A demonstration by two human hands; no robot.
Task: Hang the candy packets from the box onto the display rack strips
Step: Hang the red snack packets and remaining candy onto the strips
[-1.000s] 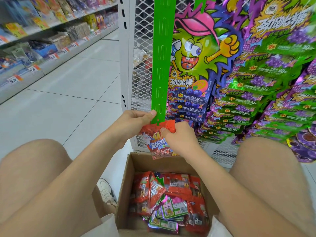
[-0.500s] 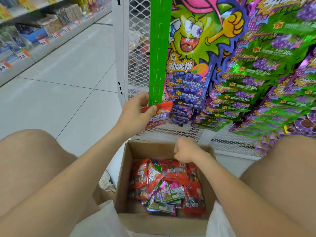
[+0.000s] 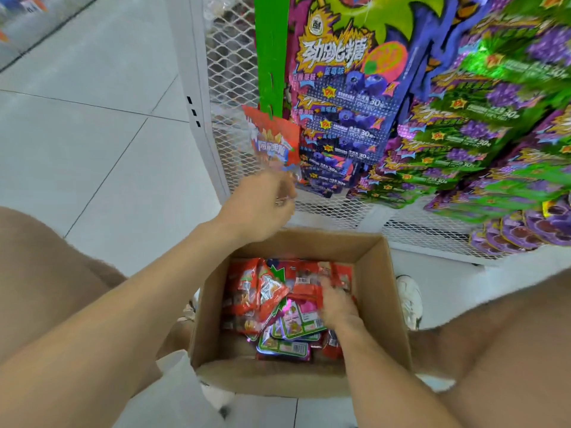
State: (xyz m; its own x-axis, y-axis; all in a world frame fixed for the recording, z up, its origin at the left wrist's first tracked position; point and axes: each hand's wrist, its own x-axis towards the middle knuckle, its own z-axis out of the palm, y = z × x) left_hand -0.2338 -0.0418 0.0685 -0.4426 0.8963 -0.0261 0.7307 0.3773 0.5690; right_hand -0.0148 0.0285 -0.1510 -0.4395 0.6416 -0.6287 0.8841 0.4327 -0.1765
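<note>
So, the white mesh display rack (image 3: pixel 234 72) fills the back, its right side loaded with purple and green packs (image 3: pixel 482 125). Below it on the floor (image 3: pixel 92 134) sits the open cardboard box (image 3: pixel 392 304) with a heap of candy packets (image 3: pixel 256 291) inside, mostly red. A green strip (image 3: pixel 270 57) hangs down the rack, with one red packet (image 3: pixel 275 140) hooked at its bottom end. The left hand (image 3: pixel 259 208) is just under that packet, its fingers too blurred to tell if they touch it. The right hand (image 3: pixel 336 307) is down on the heap; can't tell if it's gripping one.
</note>
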